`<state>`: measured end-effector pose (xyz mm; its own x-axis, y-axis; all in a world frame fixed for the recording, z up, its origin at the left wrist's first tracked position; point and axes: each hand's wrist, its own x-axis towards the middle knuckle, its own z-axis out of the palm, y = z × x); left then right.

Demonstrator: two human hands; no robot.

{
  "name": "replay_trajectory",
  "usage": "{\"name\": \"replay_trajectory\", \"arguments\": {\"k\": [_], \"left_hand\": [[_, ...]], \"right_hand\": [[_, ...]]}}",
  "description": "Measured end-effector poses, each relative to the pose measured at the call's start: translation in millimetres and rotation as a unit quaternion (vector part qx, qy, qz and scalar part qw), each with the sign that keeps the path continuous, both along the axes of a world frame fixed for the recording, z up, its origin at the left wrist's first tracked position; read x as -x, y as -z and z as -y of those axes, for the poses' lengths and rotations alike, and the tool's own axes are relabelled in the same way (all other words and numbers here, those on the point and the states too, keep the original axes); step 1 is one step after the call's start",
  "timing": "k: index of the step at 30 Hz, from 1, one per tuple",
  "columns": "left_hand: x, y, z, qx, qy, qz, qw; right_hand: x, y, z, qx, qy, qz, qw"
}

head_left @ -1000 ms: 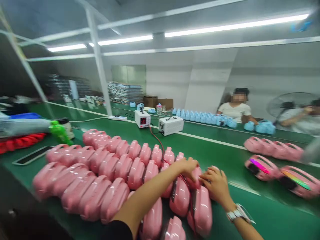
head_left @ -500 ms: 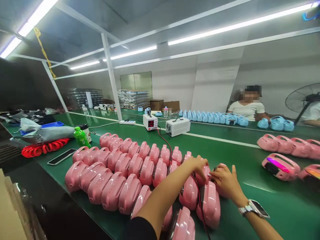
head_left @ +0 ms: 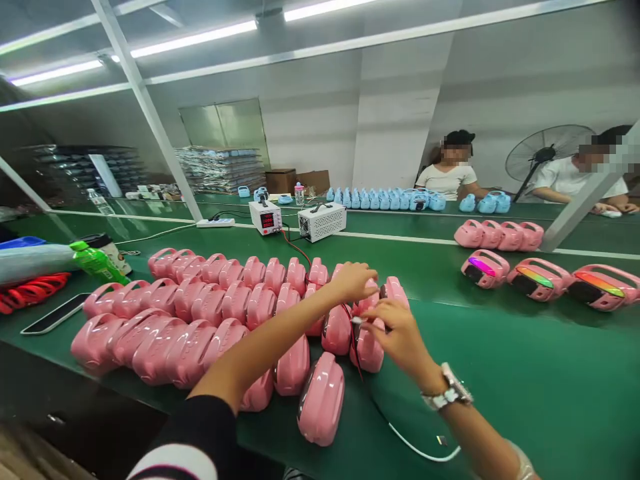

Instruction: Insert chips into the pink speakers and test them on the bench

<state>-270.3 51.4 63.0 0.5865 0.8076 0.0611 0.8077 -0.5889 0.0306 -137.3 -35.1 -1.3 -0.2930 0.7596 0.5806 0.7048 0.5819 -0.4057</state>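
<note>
My left hand [head_left: 354, 281] reaches across the rows and is closed over the top of a pink portable speaker [head_left: 367, 300]; the contact is partly hidden. To its right, my right hand [head_left: 400, 333] pinches a small white cable plug [head_left: 357, 321] in front of that speaker, the plug apart from it. Below the right hand stands another pink speaker [head_left: 370, 350] with a handle. A red-and-black wire [head_left: 356, 353] hangs past these speakers, and a white cable [head_left: 425, 455] curves along the table. Several more pink speakers [head_left: 187, 350] stand in rows to the left.
A power supply [head_left: 266, 219] with a red display and a white box [head_left: 323, 221] stand behind the rows. Lit pink speakers [head_left: 540, 279] sit at right. A phone [head_left: 55, 313] and green bottle [head_left: 100, 262] lie left. Two people sit across, near blue speakers [head_left: 385, 199].
The view has turned right. My right hand has drawn the white plug back from the speaker, leftward and toward me. My left hand stays over the far speakers.
</note>
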Motion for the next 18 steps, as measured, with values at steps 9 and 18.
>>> {"name": "replay_trajectory", "arguments": {"k": [9,18], "left_hand": [[66.1,18.3,45.9,0.087,-0.131,0.019,0.987],[68.1,29.4,63.0,0.119,-0.147,0.048,0.981]], "right_hand": [[42.6,16.0,2.6,0.071,0.085,0.074,0.991],[38.0,14.3,8.0,0.094,0.046,0.114,0.988]]}}
